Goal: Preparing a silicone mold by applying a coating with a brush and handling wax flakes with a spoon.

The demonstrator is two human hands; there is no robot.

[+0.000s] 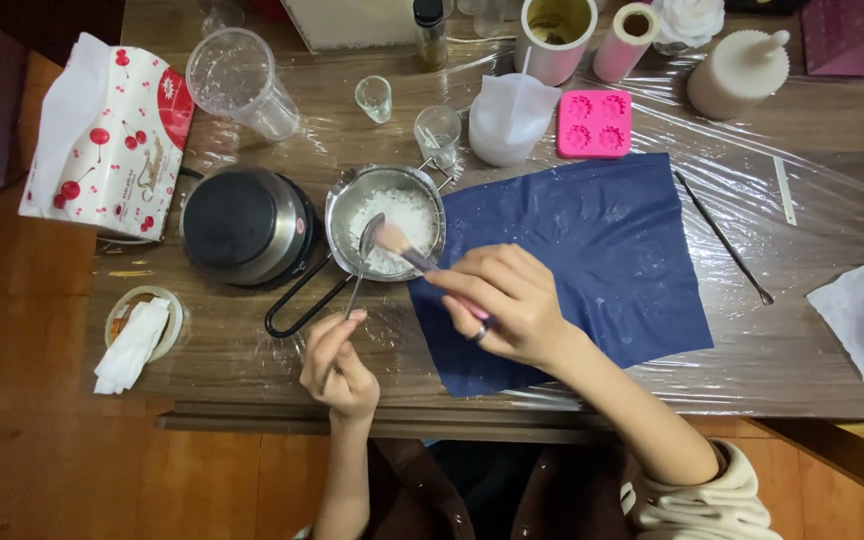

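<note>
Left hand [337, 365] clenched on spoon [362, 255]; right hand [507, 300] grasping brush [397, 243]. Keep spoon bowl over small pot [387, 215] of white flakes while brushing, so residue drops inside. Pot beside electric burner [244, 225], on film-covered wooden tabletop [812, 330]; blue sheet [602, 250] adjacent; wooden floor below.

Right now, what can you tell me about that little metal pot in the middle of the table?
The small metal pot is round and shiny, with a long black loop handle reaching toward the person. It holds white flakes, like wax. It stands on the plastic-covered wooden table beside a dark round burner. A spoon in the left hand and a brush in the right hand meet over it.
</note>
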